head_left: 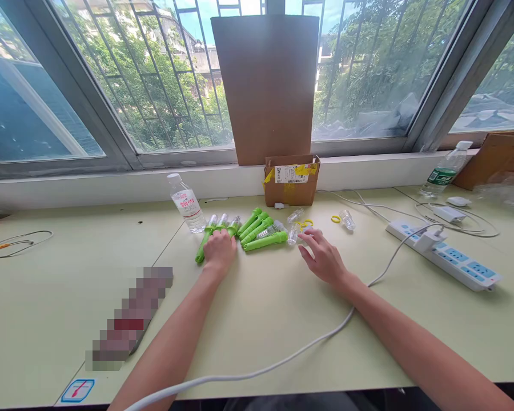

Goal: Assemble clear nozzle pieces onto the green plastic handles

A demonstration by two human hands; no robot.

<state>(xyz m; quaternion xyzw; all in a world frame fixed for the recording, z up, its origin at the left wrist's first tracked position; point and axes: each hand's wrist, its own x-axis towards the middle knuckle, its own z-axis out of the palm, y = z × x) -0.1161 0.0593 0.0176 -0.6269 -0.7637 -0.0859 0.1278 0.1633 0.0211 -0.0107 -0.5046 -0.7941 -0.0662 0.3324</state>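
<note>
From the head view, I see the hands well apart: the left hand (220,250) curls over capped green tubes (201,250), its grip unclear to me; the right hand (324,258), fingers spread, sits beside loose clear caps (293,234). Three tubes look assembled; the bare green tubes (265,241) between, the caps and yellow rings (336,218) seem unjoined.

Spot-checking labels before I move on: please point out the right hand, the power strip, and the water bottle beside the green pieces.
Right hand (324,258), head view: back of the hand.
Power strip (456,256), head view: top face, near mid-length.
Water bottle (187,204), head view: its label.
</note>
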